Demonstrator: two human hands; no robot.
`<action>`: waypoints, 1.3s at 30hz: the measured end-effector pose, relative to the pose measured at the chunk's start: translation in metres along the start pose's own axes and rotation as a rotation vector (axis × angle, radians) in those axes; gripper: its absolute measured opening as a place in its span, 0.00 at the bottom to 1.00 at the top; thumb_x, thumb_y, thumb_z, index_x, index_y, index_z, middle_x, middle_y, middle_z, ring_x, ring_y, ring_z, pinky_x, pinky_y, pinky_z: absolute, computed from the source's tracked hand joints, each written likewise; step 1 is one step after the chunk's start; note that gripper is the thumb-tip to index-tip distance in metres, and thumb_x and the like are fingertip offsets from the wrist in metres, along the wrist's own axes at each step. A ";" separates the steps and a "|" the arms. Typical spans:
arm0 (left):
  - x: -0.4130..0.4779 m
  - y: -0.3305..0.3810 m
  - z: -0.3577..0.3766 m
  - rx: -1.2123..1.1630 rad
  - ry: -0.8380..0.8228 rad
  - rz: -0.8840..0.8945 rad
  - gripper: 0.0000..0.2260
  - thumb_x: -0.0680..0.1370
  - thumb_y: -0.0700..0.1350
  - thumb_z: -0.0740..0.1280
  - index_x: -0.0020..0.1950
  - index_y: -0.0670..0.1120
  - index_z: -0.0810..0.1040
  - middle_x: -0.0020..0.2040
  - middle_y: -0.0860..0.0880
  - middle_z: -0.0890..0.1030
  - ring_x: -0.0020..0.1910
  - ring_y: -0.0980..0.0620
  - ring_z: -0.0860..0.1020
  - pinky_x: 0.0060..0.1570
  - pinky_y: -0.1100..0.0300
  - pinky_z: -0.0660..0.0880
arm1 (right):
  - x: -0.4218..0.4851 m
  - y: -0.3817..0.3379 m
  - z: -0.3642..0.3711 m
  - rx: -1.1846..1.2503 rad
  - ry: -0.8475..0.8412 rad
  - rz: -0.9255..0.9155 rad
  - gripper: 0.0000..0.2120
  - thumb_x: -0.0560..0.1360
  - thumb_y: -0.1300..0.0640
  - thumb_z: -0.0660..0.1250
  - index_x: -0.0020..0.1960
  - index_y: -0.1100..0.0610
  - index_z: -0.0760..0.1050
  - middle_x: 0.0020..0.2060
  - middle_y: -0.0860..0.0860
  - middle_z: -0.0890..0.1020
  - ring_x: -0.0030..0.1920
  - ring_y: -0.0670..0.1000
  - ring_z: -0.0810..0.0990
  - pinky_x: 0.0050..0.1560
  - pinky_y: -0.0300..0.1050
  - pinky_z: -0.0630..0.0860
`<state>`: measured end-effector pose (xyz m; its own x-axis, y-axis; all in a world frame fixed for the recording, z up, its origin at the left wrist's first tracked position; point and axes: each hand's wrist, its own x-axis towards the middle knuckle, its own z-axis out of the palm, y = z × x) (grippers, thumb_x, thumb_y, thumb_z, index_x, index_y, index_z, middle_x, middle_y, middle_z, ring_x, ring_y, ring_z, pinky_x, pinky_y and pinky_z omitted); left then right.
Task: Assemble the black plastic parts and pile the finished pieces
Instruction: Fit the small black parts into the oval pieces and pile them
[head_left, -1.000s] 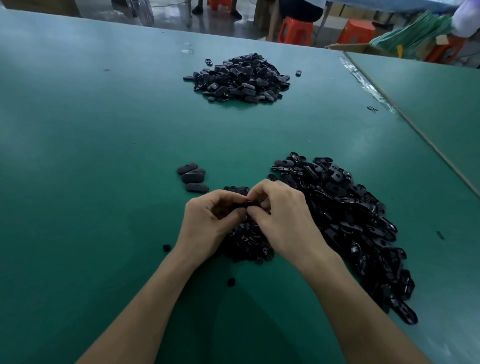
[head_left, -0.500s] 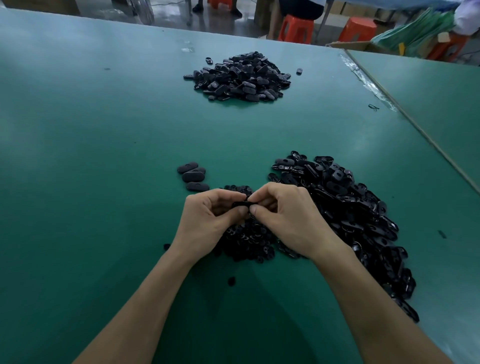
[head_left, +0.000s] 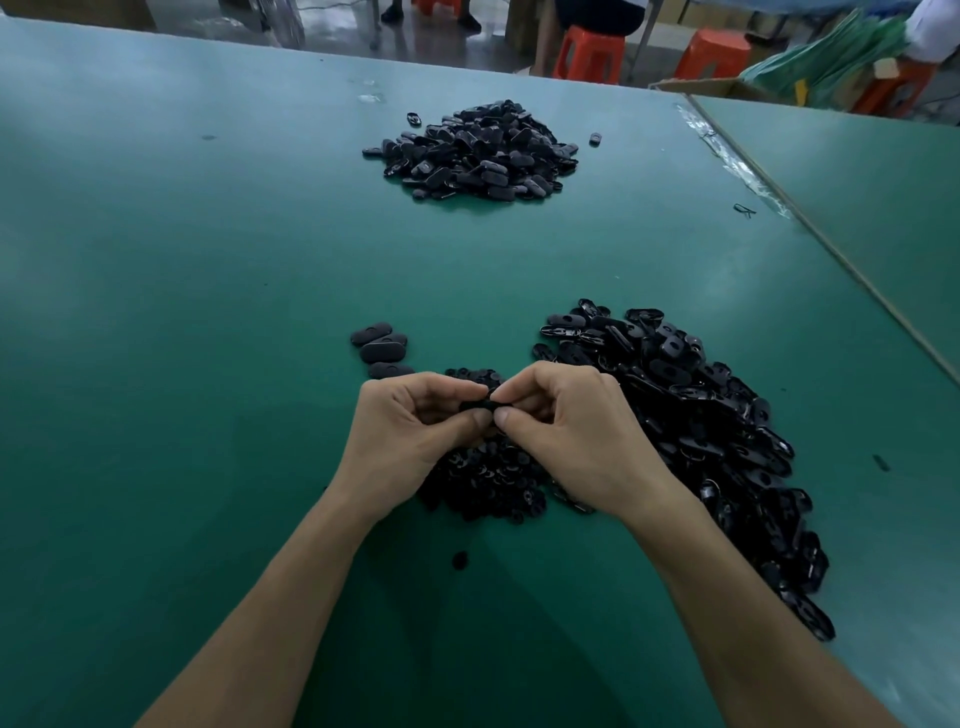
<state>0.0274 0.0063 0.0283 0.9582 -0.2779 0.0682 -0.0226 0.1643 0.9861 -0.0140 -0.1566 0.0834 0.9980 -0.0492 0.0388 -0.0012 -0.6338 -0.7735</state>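
My left hand (head_left: 410, 431) and my right hand (head_left: 571, 431) meet above the green table (head_left: 208, 312), both pinching one small black plastic part (head_left: 475, 404) between thumbs and forefingers. Under them lies a heap of small round black pieces (head_left: 483, 478). A long heap of open black shells (head_left: 717, 441) stretches along the right. Three closed oval pieces (head_left: 382, 345) lie just left of my left hand. A big pile of closed black pieces (head_left: 478, 153) sits far back at the centre.
A single black bit (head_left: 460, 560) lies between my forearms, and another (head_left: 595, 139) beside the far pile. A second green table (head_left: 857, 208) adjoins on the right along a seam. Orange stools (head_left: 589, 52) and a seated person stand beyond the far edge.
Both hands have stayed together over the small heap, working the pinched part; the fingers shifted slightly. The piles have not moved.
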 end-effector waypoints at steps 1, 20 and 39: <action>0.000 0.000 -0.001 -0.001 0.004 0.004 0.09 0.65 0.40 0.77 0.45 0.45 0.86 0.38 0.46 0.86 0.36 0.52 0.85 0.41 0.61 0.82 | 0.000 -0.001 -0.001 -0.006 -0.008 -0.008 0.06 0.75 0.61 0.72 0.47 0.51 0.82 0.37 0.42 0.84 0.39 0.37 0.82 0.40 0.26 0.74; 0.032 -0.020 -0.054 0.341 0.526 0.041 0.07 0.76 0.39 0.74 0.52 0.50 0.84 0.37 0.58 0.85 0.35 0.55 0.85 0.40 0.62 0.82 | 0.060 0.065 -0.020 -0.775 0.151 0.127 0.15 0.82 0.54 0.64 0.67 0.55 0.77 0.59 0.56 0.76 0.62 0.57 0.72 0.61 0.50 0.72; 0.009 -0.006 -0.007 0.061 0.213 0.034 0.03 0.78 0.46 0.72 0.48 0.47 0.81 0.30 0.47 0.82 0.23 0.52 0.78 0.22 0.62 0.73 | 0.006 0.008 0.026 -0.178 0.251 -0.235 0.11 0.77 0.57 0.72 0.58 0.55 0.84 0.48 0.51 0.87 0.48 0.47 0.84 0.56 0.38 0.77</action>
<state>0.0380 0.0089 0.0215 0.9951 -0.0656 0.0740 -0.0665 0.1108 0.9916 -0.0066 -0.1418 0.0611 0.9262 -0.0602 0.3722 0.1926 -0.7731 -0.6043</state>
